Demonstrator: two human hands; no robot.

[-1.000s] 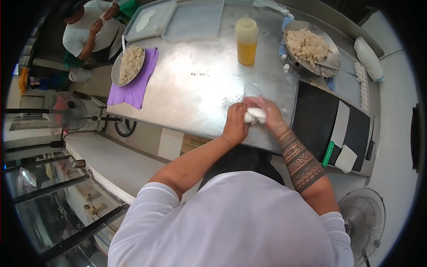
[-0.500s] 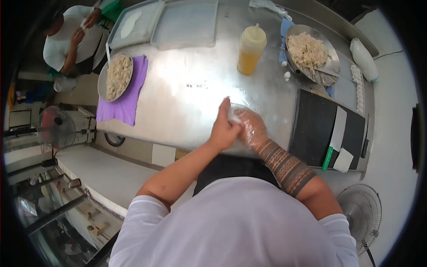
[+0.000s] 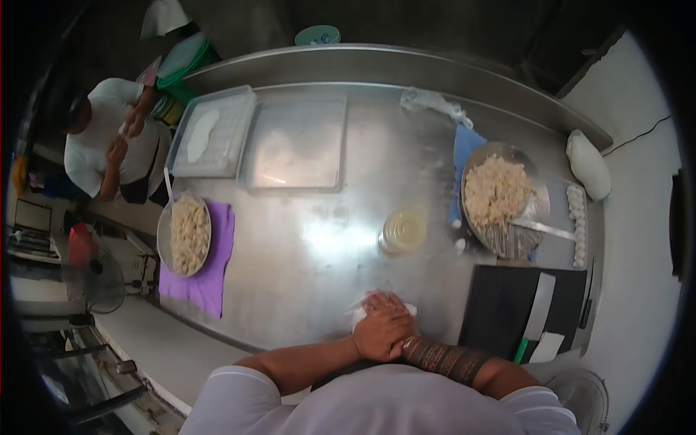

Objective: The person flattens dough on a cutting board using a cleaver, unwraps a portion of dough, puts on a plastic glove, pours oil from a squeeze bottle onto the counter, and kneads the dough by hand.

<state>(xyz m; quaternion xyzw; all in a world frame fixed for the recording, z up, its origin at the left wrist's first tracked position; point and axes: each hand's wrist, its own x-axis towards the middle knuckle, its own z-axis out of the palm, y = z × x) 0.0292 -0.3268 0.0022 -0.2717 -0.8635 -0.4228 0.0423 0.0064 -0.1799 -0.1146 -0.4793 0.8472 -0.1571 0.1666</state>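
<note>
My left hand [image 3: 381, 335] lies over my right hand [image 3: 384, 300], palms pressed together just above the table's near edge. A clear plastic glove covers my right hand. Between and beside the hands shows a soft white piece [image 3: 411, 309] that looks like dough, mostly hidden by the fingers. Ahead of them stands a squeeze bottle [image 3: 403, 233] with yellow liquid. To the right is a metal bowl [image 3: 525, 161] of chopped pale filling with a spatula [image 3: 547, 228] in it. White rounds [image 3: 460, 246] lie by the blue cloth.
At left, another filled bowl [image 3: 164, 235] sits on a purple cloth [image 3: 217, 270]. Clear trays [image 3: 293, 181] stand at the back. A black board [image 3: 493, 304] holds a knife [image 3: 540, 308]. A row of white balls [image 3: 576, 225] lies far right. A co-worker [image 3: 109, 145] stands far left.
My hands have come together, the left now over the right, where before the left thumb stood up beside the gloved hand. The view has tilted up toward the table's far side.
</note>
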